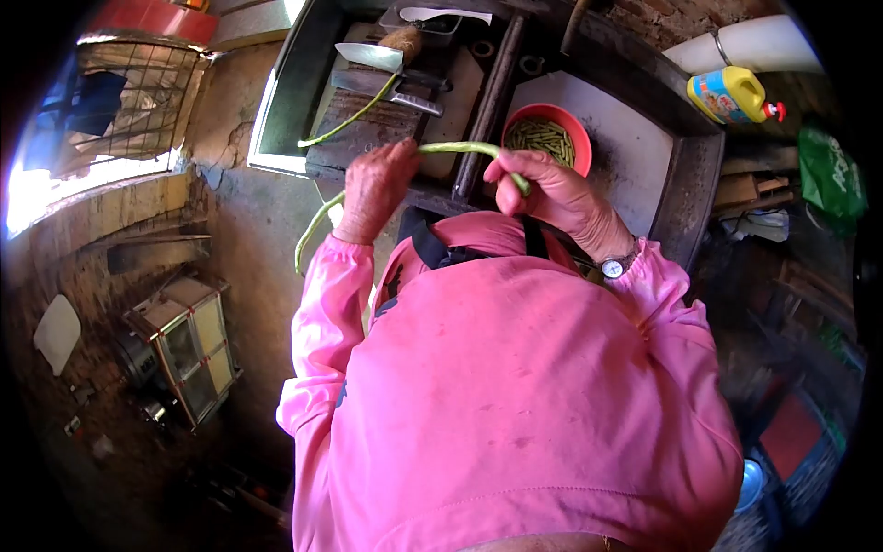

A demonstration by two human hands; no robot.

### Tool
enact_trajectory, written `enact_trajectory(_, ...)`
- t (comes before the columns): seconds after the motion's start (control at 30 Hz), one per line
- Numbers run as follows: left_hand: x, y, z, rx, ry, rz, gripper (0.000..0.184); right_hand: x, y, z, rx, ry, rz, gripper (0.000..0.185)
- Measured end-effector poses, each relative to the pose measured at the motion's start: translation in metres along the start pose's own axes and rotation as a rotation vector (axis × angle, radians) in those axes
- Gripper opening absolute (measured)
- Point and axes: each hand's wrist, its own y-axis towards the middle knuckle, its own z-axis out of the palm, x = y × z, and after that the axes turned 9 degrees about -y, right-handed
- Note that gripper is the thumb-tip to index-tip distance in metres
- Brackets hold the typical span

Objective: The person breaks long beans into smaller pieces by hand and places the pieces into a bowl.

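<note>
A long green bean stretches between my two hands. My left hand is closed around it, and a length of bean hangs down beyond that hand on the left. My right hand pinches the other part, with the bean's end showing below the fingers. Just behind my right hand, a red bowl holds several short green bean pieces. Another long bean lies across the wooden board, near a cleaver and a second knife.
A plastic tray with a white spoon sits at the back. The sink divider runs between the board and bowl. A yellow bottle stands at the right rim, near a green bag. A small cabinet is lower left.
</note>
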Motion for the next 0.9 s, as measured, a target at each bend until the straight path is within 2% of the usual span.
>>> enact_trajectory(0.1,-0.011,-0.006,0.010,0.006,-0.080,-0.047,0.021,0.006,-0.001,-0.003,-0.087,0.151,-0.130,0.034)
enact_trajectory(0.2,-0.018,-0.002,0.008,0.066,-0.088,-0.059,0.017,0.016,-0.009,0.012,-0.484,-0.413,-0.202,0.033)
enact_trajectory(0.23,-0.015,-0.001,0.006,0.136,-0.033,-0.076,0.015,0.009,-0.006,0.005,-0.583,-0.591,-0.294,0.033)
enact_trajectory(0.27,-0.005,-0.007,0.005,0.192,0.011,-0.126,0.015,0.006,-0.006,-0.013,-0.686,-0.651,-0.404,0.036)
enact_trajectory(0.33,0.027,-0.029,0.005,0.308,0.102,-0.224,0.015,0.009,-0.016,-0.061,-0.903,-0.619,-0.443,0.038)
enact_trajectory(0.4,0.039,-0.037,0.003,0.312,0.090,-0.246,0.015,0.005,-0.028,-0.106,-0.990,-0.653,-0.397,0.039)
enact_trajectory(0.53,0.045,-0.024,0.012,0.258,0.071,-0.265,0.014,-0.033,-0.017,-0.158,-0.939,-0.756,-0.132,0.043)
enact_trajectory(0.57,0.051,-0.021,0.016,0.237,0.064,-0.284,0.014,-0.059,-0.008,-0.188,-0.923,-0.927,-0.025,0.044)
enact_trajectory(0.6,0.061,-0.021,0.021,0.215,0.060,-0.304,0.014,-0.053,-0.002,-0.163,-1.019,-1.169,0.049,0.043)
enact_trajectory(0.67,0.084,-0.022,0.025,0.188,0.071,-0.343,0.014,-0.081,0.008,-0.176,-1.169,-1.603,-0.207,0.041)
enact_trajectory(0.77,0.120,-0.018,0.022,0.193,0.152,-0.417,0.015,-0.099,0.005,-0.199,-1.080,-1.177,-0.046,0.039)
enact_trajectory(0.9,0.168,-0.012,0.029,0.266,0.228,-0.496,0.022,-0.105,-0.021,-0.205,-1.070,-1.167,0.135,0.038)
